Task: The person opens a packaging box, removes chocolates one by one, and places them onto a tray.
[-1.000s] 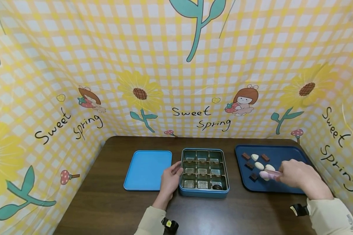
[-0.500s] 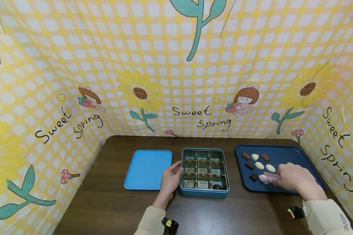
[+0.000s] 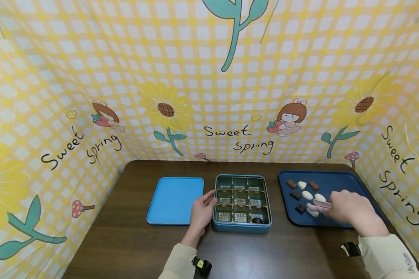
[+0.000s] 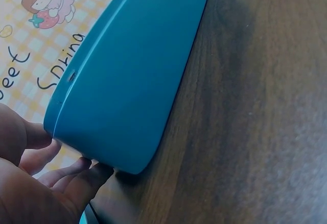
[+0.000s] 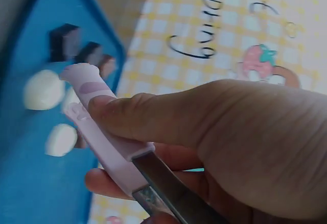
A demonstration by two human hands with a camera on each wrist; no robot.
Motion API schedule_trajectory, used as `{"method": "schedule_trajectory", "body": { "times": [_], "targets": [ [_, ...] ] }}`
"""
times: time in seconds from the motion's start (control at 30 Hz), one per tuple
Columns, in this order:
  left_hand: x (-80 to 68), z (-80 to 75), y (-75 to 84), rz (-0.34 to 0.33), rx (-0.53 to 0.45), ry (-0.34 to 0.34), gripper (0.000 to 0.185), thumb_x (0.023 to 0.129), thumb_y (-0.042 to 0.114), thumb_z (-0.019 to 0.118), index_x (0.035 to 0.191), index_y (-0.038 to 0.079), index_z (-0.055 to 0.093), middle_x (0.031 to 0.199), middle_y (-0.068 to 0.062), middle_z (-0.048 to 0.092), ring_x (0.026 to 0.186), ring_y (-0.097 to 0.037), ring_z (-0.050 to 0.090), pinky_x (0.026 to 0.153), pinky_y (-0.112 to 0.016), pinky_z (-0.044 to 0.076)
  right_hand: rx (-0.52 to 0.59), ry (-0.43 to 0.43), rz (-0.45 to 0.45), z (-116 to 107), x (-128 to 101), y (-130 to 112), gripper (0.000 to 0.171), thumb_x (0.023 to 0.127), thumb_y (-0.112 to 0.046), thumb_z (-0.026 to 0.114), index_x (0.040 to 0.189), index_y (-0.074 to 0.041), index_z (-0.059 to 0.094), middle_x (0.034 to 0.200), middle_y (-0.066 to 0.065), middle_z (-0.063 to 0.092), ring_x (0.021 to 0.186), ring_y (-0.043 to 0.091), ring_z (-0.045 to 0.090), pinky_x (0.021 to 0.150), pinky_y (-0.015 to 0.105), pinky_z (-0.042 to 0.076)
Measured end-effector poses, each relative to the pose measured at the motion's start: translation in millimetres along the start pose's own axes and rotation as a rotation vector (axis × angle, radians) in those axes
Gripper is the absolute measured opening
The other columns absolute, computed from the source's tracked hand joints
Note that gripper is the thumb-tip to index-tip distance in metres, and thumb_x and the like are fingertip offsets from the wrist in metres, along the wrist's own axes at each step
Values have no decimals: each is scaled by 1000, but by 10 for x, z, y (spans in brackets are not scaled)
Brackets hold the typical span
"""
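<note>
My left hand (image 3: pixel 201 214) touches the left side of a blue tin (image 3: pixel 242 228); in the left wrist view its fingertips rest against the tin's wall (image 4: pixel 122 81). A gold insert divides the tin into compartments, and a dark round chocolate (image 3: pixel 257 220) lies in the front right one. Above the navy tray (image 3: pixel 349 182), my right hand (image 3: pixel 350 209) holds small tongs with pink tips (image 5: pixel 120 137), their arms apart. Under the tips is a white chocolate (image 3: pixel 313 213), partly hidden; I cannot tell whether they touch it. A dark chocolate piece (image 3: pixel 300 209) lies just left of the tips.
Several more chocolates lie on the tray, among them a white oval one (image 3: pixel 307 195) and a brown block (image 3: pixel 314 185). A light blue lid (image 3: pixel 176 199) lies flat left of the tin. Checked cloth (image 3: pixel 181 58) hangs behind the brown table (image 3: pixel 132 240) and at both sides.
The right hand has shifted slightly left over the tray, and the tongs' tips now stand apart over the front white chocolate. The left hand and the tin have stayed in place.
</note>
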State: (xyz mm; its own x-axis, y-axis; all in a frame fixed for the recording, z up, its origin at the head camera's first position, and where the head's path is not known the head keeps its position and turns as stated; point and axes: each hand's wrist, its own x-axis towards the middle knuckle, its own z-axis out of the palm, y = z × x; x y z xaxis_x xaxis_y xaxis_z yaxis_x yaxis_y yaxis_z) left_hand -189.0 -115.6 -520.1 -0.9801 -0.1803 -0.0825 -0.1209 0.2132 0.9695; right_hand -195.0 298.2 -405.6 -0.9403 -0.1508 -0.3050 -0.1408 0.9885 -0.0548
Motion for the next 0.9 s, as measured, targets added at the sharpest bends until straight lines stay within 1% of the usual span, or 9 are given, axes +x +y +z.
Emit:
{"method": "schedule_trajectory", "body": {
  "times": [0.13,0.2,0.37,0.43,0.5,0.63,0.73,0.8,0.9],
  "targets": [
    [4,-3,-5,2,-1,-3,37,102,16,62,139,12,63,132,-18,65,124,-32,61,98,-50,51,-7,43,-5,-158,-84,-79,32,92,-42,72,82,-11,66,71,2,54,61,21,49,54,40,40],
    [7,-3,-8,3,1,-6,37,102,17,62,139,12,63,132,-18,65,124,-32,61,99,-51,51,-9,65,-15,-230,-131,-146,33,93,-42,71,80,-13,65,69,1,54,60,20,49,53,38,39],
    [13,4,-21,7,1,-11,38,102,17,62,140,12,62,133,-17,65,124,-32,61,99,-51,51,-33,118,-67,-380,-246,-396,30,92,-43,71,80,-16,67,67,-2,54,57,17,50,51,37,40],
    [15,5,-21,8,-1,-9,38,102,17,62,140,12,63,132,-17,65,124,-32,61,98,-50,51,-38,138,-94,-418,-284,-513,28,91,-44,72,86,-16,71,67,-4,56,57,16,50,50,36,40],
    [18,5,-22,7,-2,-6,37,102,17,62,139,12,63,132,-17,65,124,-32,61,98,-50,51,-35,159,-123,-432,-316,-629,30,90,-45,74,94,-15,75,68,-5,57,56,14,50,49,35,39],
    [23,5,-31,2,-1,-3,37,102,17,62,139,13,63,133,-17,65,125,-32,61,99,-50,51,-43,206,-194,-420,-339,-824,30,87,-45,76,96,-17,77,68,-6,57,55,13,50,48,33,39],
    [23,4,-33,5,4,0,37,102,17,63,139,13,63,132,-18,65,124,-32,61,99,-51,51,-56,229,-248,-383,-331,-944,24,87,-45,77,86,-22,73,66,-6,54,54,12,49,47,34,39],
    [22,4,-28,4,4,3,37,102,17,63,139,13,64,132,-18,65,124,-32,61,99,-51,51,-66,234,-274,-346,-315,-1020,21,87,-45,78,86,-24,73,65,-7,54,55,11,48,47,33,39],
    [23,5,-24,5,5,1,37,102,17,63,138,13,64,132,-18,65,125,-32,61,99,-51,51,-81,230,-293,-282,-281,-1120,20,87,-42,78,81,-24,70,63,-8,53,55,11,47,47,34,39]
  ]
}}
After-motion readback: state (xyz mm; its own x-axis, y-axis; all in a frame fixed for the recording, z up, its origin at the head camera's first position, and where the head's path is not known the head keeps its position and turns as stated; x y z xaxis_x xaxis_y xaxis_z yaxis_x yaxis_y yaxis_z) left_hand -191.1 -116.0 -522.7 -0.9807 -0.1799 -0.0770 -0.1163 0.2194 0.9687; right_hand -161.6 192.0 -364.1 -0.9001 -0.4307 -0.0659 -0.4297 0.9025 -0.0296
